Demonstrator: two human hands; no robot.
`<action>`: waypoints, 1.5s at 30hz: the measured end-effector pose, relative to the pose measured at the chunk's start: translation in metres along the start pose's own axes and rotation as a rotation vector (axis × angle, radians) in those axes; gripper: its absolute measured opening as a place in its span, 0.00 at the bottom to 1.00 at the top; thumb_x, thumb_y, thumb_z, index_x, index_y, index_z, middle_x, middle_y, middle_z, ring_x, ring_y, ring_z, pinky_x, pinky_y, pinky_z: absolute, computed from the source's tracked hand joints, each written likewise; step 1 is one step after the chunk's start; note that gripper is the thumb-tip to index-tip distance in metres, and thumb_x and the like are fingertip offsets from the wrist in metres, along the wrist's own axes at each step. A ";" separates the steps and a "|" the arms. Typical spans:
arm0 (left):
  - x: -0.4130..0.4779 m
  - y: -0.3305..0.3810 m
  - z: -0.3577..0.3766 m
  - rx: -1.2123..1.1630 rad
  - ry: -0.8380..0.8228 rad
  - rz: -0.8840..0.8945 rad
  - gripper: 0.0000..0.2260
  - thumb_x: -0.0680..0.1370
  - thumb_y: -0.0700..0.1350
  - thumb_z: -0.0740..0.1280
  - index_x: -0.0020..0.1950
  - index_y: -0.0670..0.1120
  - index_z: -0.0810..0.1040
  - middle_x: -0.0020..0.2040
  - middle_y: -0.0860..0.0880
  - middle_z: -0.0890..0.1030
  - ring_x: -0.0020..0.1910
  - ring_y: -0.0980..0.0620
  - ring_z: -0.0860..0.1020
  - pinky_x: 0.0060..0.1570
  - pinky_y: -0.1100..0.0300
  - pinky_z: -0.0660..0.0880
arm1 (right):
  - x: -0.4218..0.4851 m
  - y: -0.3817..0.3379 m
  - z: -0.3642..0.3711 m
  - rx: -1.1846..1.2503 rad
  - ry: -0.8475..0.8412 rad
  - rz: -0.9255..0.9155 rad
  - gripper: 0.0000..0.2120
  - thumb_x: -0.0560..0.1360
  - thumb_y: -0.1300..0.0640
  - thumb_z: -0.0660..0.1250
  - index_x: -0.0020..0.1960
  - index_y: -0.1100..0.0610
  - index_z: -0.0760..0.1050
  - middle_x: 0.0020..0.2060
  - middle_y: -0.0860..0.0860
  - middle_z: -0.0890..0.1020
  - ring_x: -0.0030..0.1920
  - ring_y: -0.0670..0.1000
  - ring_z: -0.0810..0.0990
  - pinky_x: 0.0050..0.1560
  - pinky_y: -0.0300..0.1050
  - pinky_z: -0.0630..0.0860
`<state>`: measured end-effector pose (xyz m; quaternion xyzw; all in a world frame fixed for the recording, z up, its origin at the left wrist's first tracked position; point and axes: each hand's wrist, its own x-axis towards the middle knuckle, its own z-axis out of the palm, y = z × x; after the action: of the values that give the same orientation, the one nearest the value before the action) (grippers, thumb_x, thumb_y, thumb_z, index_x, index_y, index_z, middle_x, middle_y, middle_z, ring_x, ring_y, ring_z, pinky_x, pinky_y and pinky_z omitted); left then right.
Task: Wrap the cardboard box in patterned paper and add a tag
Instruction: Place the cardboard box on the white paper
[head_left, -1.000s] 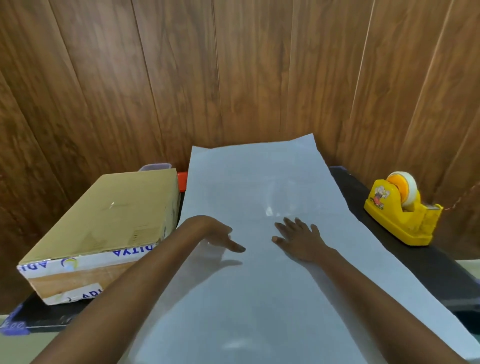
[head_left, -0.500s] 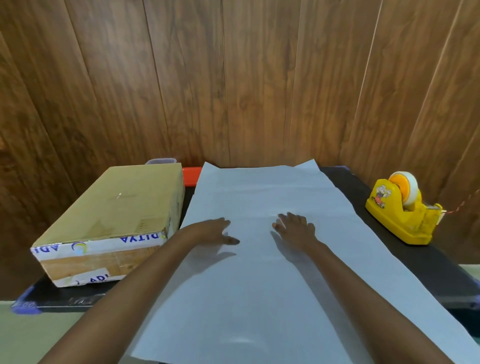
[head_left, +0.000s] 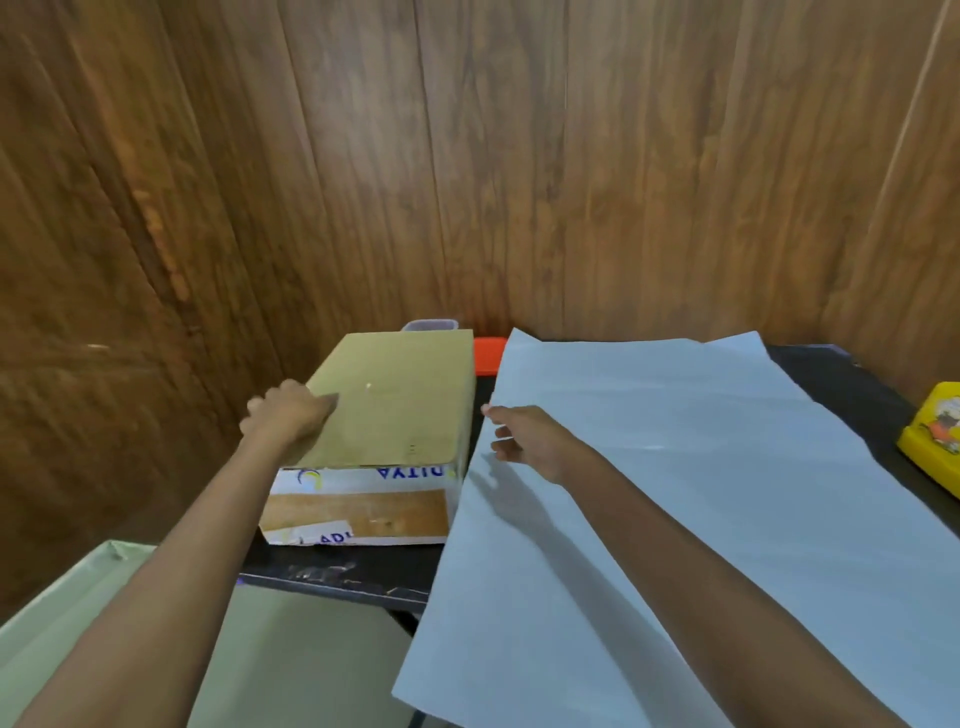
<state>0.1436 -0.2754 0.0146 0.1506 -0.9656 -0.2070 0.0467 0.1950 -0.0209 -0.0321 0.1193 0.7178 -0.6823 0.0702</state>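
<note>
The brown cardboard box (head_left: 400, 410) with white printed tape on its near face lies on the black table (head_left: 358, 566), left of the sheet. My left hand (head_left: 285, 415) grips the box's left top edge, thumb on top and fingers over the side. My right hand (head_left: 530, 441) hovers with loosely spread fingers at the box's right side, above the left edge of the paper (head_left: 701, 493). The paper lies flat with its plain pale side up and overhangs the table's near edge. No tag is in view.
A yellow tape dispenser (head_left: 935, 441) stands at the right edge of the view. Behind the box are a small clear container (head_left: 430, 325) and an orange object (head_left: 489, 353). A wood-panelled wall closes the back and left. A pale green surface (head_left: 291, 654) lies below the table's near edge.
Both hands left the middle of the paper and moved left to the box. The left hand took hold of its left edge. The view turned left, and the paper's far end now lies flat.
</note>
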 end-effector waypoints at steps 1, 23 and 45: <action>0.006 -0.006 0.001 -0.134 -0.114 -0.035 0.27 0.77 0.57 0.63 0.64 0.35 0.70 0.60 0.38 0.75 0.57 0.39 0.74 0.55 0.51 0.70 | 0.003 -0.001 0.010 0.022 -0.050 0.013 0.18 0.78 0.51 0.62 0.62 0.62 0.71 0.45 0.54 0.75 0.44 0.51 0.74 0.50 0.45 0.75; -0.016 0.202 0.045 -0.076 -0.278 0.714 0.21 0.72 0.60 0.68 0.53 0.44 0.76 0.50 0.45 0.78 0.46 0.46 0.77 0.43 0.57 0.71 | -0.067 0.004 -0.103 0.264 0.452 0.042 0.11 0.79 0.53 0.57 0.43 0.59 0.70 0.39 0.57 0.74 0.37 0.56 0.75 0.38 0.47 0.77; -0.095 0.158 0.155 -1.237 -0.165 0.002 0.53 0.54 0.54 0.76 0.74 0.46 0.55 0.73 0.42 0.62 0.71 0.42 0.64 0.66 0.42 0.67 | 0.010 0.002 -0.248 0.158 0.544 -0.026 0.24 0.77 0.49 0.64 0.70 0.55 0.65 0.66 0.51 0.70 0.66 0.52 0.68 0.61 0.51 0.64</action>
<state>0.1674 -0.0486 -0.0641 0.0783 -0.6673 -0.7389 0.0509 0.2013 0.2266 -0.0221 0.2940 0.6564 -0.6799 -0.1433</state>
